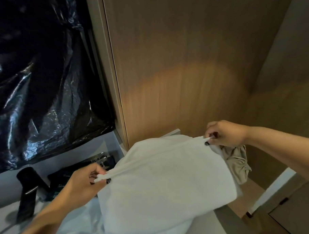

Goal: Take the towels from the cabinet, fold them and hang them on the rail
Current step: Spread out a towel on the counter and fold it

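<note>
A white towel [163,183] is stretched between my two hands above the counter, with its lower part draped down toward me. My left hand [87,180] pinches its near-left corner. My right hand [225,134] pinches the far-right corner close to the wooden wall panel [183,62]. The top edge runs taut between the two corners. A beige cloth [238,164] hangs behind the towel under my right hand. No rail shows in this view.
Black plastic sheeting [38,77] covers the wall on the left. A black faucet [27,191] and a dark tray [78,169] stand on the pale counter [75,226]. A cabinet door with dark handles [285,201] lies at the lower right.
</note>
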